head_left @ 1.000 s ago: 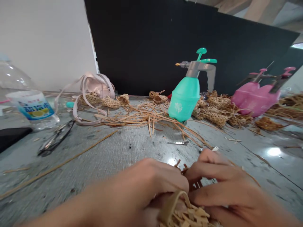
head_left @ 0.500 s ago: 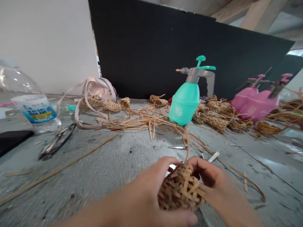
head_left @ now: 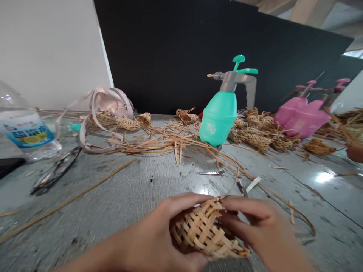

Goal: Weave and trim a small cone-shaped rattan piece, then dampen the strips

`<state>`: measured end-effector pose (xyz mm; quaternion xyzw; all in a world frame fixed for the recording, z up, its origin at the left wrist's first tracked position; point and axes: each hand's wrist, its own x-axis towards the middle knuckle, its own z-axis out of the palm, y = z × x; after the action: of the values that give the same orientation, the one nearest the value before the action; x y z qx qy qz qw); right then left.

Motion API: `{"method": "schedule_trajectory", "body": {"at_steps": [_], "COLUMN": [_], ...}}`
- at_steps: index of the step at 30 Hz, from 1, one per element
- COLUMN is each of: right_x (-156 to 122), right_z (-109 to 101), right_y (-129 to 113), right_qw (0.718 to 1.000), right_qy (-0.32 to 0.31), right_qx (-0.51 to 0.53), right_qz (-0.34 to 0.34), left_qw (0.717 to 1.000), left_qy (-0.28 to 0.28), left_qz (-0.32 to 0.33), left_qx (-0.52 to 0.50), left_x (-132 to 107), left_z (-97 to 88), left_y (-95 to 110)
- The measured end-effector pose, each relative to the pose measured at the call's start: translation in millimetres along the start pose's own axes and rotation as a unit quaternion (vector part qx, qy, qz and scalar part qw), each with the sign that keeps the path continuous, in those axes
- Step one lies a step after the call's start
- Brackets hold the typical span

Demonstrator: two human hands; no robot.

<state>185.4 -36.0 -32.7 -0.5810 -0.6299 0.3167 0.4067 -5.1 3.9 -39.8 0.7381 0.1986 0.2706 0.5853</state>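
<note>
The left hand and right hand hold a small woven basket of flat tan strips up off the table, low and centred in the head view. The fingers of the left hand curl over its upper left side, and the fingers of the right hand wrap over its right side, so both sets are clamped on the weave. The basket's long axis lies nearly level, slanting from upper left down to lower right, and its narrower end, with dark, ragged strip tips, points down and to the right past the right hand. Just beyond the hands lie a metal clip and a white strip. Farther along the table, loose straw strips spread before a teal pump sprayer, which stands upright beside a heap of woven pieces. Two pink sprayers stand to the right, and a plastic bottle, glasses and a pale pink bag lie to the left. Another person's hand shows at the right edge, well apart.
</note>
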Motion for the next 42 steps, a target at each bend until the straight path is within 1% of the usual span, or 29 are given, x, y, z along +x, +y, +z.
{"method": "schedule_trajectory", "body": {"at_steps": [1, 2, 3, 4, 5, 6, 7, 10, 12, 14, 19, 23, 27, 30, 32, 33, 35, 38, 42], "right_x": [-1, -2, -4, -5, -6, -7, -7, -10, -13, -14, -15, -16, -17, -19, -19, -19, -19, -20, -22], "right_z": [-1, -2, -3, -4, -6, -7, -8, -10, -10, -10, -6, -4, -3, -1, 0, 0, 1, 1, -1], "right_y": [0, 0, 0, -1, -1, -2, -3, -7, -8, -9, -11, -14, -14, -11, -9, -8, -8, -8, -10], "right_qw": [0.992, 0.969, 0.936, 0.906, 0.888, 0.882, 0.884, 0.902, 0.911, 0.92, 0.932, 0.928, 0.931, 0.94, 0.947, 0.951, 0.953, 0.948, 0.94], "right_qy": [0.007, 0.019, 0.032, 0.046, 0.06, 0.065, 0.065, 0.036, 0.014, 0.016, 0.081, 0.122, 0.136, 0.13, 0.125, 0.122, 0.123, 0.138, 0.152], "right_qx": [-0.064, -0.13, -0.19, -0.238, -0.266, -0.281, -0.284, -0.284, -0.29, -0.278, -0.215, -0.232, -0.228, -0.212, -0.198, -0.192, -0.186, -0.198, -0.215], "right_qz": [-0.105, -0.21, -0.295, -0.346, -0.371, -0.373, -0.366, -0.323, -0.292, -0.275, -0.282, -0.264, -0.25, -0.235, -0.221, -0.211, -0.205, -0.209, -0.215], "left_qw": [1.0, 0.998, 0.996, 0.994, 0.992, 0.992, 0.992, 0.993, 0.994, 0.994, 0.987, 0.985, 0.982, 0.986, 0.99, 0.991, 0.993, 0.989, 0.986], "left_qy": [-0.004, -0.014, -0.029, -0.043, -0.05, -0.05, -0.045, -0.024, -0.024, -0.029, -0.067, -0.066, -0.089, -0.063, -0.033, -0.029, -0.039, -0.065, -0.04], "left_qz": [0.028, 0.058, 0.083, 0.1, 0.111, 0.115, 0.117, 0.11, 0.092, 0.079, 0.064, 0.048, 0.024, 0.037, 0.032, 0.03, 0.042, 0.084, 0.103], "left_qx": [-0.009, -0.014, -0.018, -0.02, -0.02, -0.021, -0.025, -0.04, -0.053, -0.069, -0.132, -0.149, -0.163, -0.149, -0.135, -0.125, -0.105, -0.103, -0.125], "left_x": [-1, -1, -1, 0, 0, 0, 0, -1, -3, -3, -3, -4, -2, -2, -2, -2, -2, -2, -3], "left_z": [-3.8, -7.7, -11.2, -14.1, -16.1, -17.1, -17.1, -13.2, -10.5, -9.2, -7.1, -3.5, -3.5, -2.6, -0.9, -0.1, 0.8, 1.1, 3.9], "left_y": [-4, -7, -9, -10, -10, -10, -9, -9, -10, -13, -14, -7, -4, -2, 0, 0, -1, -7, -8]}}
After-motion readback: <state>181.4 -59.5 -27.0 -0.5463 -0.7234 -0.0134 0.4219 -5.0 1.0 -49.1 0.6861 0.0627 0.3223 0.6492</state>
